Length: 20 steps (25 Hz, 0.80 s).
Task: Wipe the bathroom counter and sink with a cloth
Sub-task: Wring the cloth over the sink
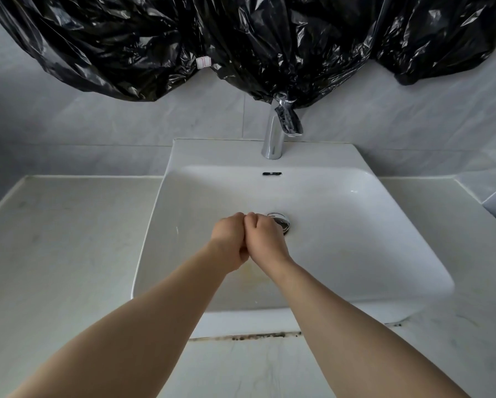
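Kind of the whole story here: no cloth is showing anywhere. The left hand point(229, 239) and right hand point(266, 239) are hovering over the sink point(384, 202) basin, both making fists and pressing knuckle to knuckle. The fingers point(238, 219) are curling tight into the palms. I'm not seeing anything poking out of either fist, so they're looking empty to me.

Going by the fingers:
- The basin floor is lying straight beneath them.
- The drain point(282, 221) is sitting just beyond and to the right of the right-hand knuckles, and part of it is hiding behind that hand.
- The faucet point(274, 139) is standing well beyond them, a bit to the right.
- The counter point(68, 239) is running left to right, stretching well away from the fingers on both sides. The left hand is nearer the left stretch and the right hand nearer the right one.
- A yellowish stain point(246, 272) is sitting on the basin slope behind the wrists, toward the person.

Both forearms are reaching in straight and converging, with the backs of the hands facing up.

My guess is the wiping isn't happening yet. The next move is going to hinge on fetching a cloth from somewhere out of view, since nothing like one is lying near the fingers.
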### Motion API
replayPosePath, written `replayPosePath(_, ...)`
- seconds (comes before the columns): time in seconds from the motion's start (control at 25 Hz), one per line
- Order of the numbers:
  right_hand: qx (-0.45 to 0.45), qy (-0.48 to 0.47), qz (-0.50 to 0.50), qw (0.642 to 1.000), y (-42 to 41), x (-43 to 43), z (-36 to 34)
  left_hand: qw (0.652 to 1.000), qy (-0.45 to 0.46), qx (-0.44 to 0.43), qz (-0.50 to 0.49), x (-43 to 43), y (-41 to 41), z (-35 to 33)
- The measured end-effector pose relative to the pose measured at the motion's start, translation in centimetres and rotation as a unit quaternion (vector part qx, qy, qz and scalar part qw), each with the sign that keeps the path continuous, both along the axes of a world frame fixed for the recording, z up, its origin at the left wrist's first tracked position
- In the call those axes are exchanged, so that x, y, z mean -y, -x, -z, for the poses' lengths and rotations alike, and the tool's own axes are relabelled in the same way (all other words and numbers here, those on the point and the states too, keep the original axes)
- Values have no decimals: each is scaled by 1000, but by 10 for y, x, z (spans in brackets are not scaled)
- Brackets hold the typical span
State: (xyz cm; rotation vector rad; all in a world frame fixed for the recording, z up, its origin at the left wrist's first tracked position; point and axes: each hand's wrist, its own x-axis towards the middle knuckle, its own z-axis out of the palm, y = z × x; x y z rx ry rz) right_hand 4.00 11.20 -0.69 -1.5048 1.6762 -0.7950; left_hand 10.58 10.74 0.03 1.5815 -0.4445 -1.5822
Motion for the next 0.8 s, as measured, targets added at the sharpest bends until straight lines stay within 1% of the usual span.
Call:
replayPosePath(0.12, 12, -11, 16, 1000, -2, 0, 0, 999, 9, 28, 30, -2, -4, 0)
replayPosePath(0.2, 25, -11, 18, 999, -5, 2, 5, 996, 33, 47, 67, -2, -9, -1)
replayPosePath(0.24, 46, -12, 11, 999, -7, 3, 6, 993, 50, 59, 91, 0, -14, -4)
replayPosePath(0.32, 112, -44, -14, 993, -10, 2, 3, 982, 85, 100, 135, 4, -28, -9)
replayPosePath(0.4, 162, -109, -45, 980, -7, 1, -3, 966, 101, 161, 174, 8, -48, -14)
replayPosePath(0.48, 160, -153, -98, 970, -3, -2, -10, 954, 105, 187, 209, 10, -71, -17)
replayPosePath(0.52, 153, -158, -126, 967, -4, -3, -16, 951, 107, 182, 225, 10, -84, -20)
replayPosePath(0.56, 151, -144, -143, 967, -6, -1, -20, 950, 113, 165, 240, 10, -96, -22)
replayPosePath(0.64, 150, -99, -135, 974, -16, 7, -26, 950, 144, 125, 249, 9, -121, -30)
replayPosePath(0.68, 142, -73, -121, 980, -21, 14, -27, 947, 161, 132, 243, 9, -133, -33)
replayPosePath(0.72, 144, -58, -112, 981, -27, 21, -29, 942, 182, 158, 231, 11, -144, -33)
replayPosePath(0.8, 199, -66, -103, 972, -44, 30, -34, 929, 233, 213, 192, 18, -161, -35)
